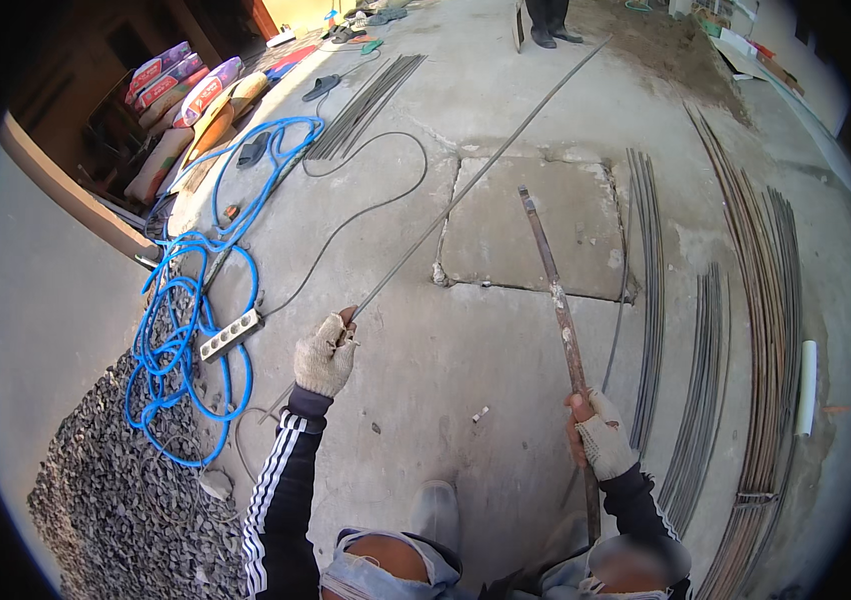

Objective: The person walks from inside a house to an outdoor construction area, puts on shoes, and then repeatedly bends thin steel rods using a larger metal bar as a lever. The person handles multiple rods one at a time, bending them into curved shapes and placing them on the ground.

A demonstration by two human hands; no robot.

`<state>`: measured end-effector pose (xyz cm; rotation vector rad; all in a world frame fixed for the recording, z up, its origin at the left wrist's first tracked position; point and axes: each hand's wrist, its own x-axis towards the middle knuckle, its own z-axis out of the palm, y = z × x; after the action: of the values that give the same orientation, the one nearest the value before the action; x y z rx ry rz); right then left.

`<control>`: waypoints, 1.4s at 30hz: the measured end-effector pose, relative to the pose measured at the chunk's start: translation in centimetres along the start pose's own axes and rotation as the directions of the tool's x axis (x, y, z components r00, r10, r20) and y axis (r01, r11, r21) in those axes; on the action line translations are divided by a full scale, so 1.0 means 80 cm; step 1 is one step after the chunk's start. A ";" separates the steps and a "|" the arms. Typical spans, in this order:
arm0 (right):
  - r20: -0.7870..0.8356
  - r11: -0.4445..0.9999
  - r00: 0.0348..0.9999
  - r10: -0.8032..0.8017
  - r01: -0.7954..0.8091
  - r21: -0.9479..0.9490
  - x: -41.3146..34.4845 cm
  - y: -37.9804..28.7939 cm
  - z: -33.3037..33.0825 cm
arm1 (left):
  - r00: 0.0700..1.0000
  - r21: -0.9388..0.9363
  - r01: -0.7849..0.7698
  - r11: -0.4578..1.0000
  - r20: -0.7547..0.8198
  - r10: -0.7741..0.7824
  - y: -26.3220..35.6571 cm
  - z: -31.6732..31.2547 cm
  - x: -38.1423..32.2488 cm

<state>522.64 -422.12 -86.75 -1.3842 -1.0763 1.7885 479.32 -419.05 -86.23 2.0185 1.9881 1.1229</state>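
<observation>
My left hand, in a worn fingerless knit glove, grips a long thin steel rebar rod that slants away to the upper right. In my right hand, gloved the same way, is a rusty metal bar; its far end points forward over a square concrete slab cover in the floor. The bar's near end passes down beside my right knee. The rod's far end lies near a person's dark boots. Bundles of rebar lie on the concrete to the right of my right hand.
Blue hose lies coiled at left, with a power strip and its cable beside it. Gravel is heaped at lower left. More rods lie ahead; stacked sacks stand upper left. A white pipe is at right.
</observation>
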 end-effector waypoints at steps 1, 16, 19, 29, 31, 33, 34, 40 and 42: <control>0.008 1.000 1.000 -0.005 0.005 0.014 -0.001 -0.001 0.003 | 0.999 -0.014 0.032 0.999 0.020 -0.032 0.003 0.005 0.000; 0.090 0.999 0.994 -0.053 0.053 0.008 -0.019 -0.004 -0.013 | 0.973 -0.232 0.126 0.964 0.218 -0.074 0.008 0.035 -0.016; 0.109 0.996 0.990 -0.086 0.086 0.001 -0.021 -0.003 -0.018 | 0.952 -0.260 0.215 0.941 0.271 -0.142 0.011 0.048 -0.031; 0.067 0.999 0.997 -0.041 0.042 -0.023 -0.027 -0.007 -0.018 | 0.946 -0.185 0.297 0.937 0.192 -0.262 0.044 0.062 -0.064; 0.067 0.999 0.998 -0.022 0.024 -0.032 -0.025 -0.007 -0.016 | 0.946 -0.189 0.305 0.933 0.170 -0.275 0.050 0.065 -0.069; 0.067 1.000 0.998 -0.010 0.012 -0.027 -0.024 -0.004 -0.016 | 0.943 -0.180 0.324 0.929 0.144 -0.302 0.054 0.068 -0.074; 0.068 1.000 0.998 -0.011 0.012 -0.018 -0.024 -0.002 -0.015 | 0.950 -0.188 0.300 0.935 0.148 -0.275 0.054 0.068 -0.075; 0.112 0.999 0.994 -0.005 0.000 0.043 -0.024 0.006 -0.019 | 0.947 -0.190 0.265 0.945 0.238 -0.218 0.032 0.047 -0.056; 0.119 0.999 0.993 -0.001 -0.005 0.053 -0.027 0.006 -0.021 | 0.973 -0.238 0.158 0.958 0.202 -0.111 0.023 0.042 -0.045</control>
<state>524.85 -423.82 -86.34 -1.2613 -1.0804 1.9072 483.10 -421.11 -89.23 1.7613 1.7614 1.0541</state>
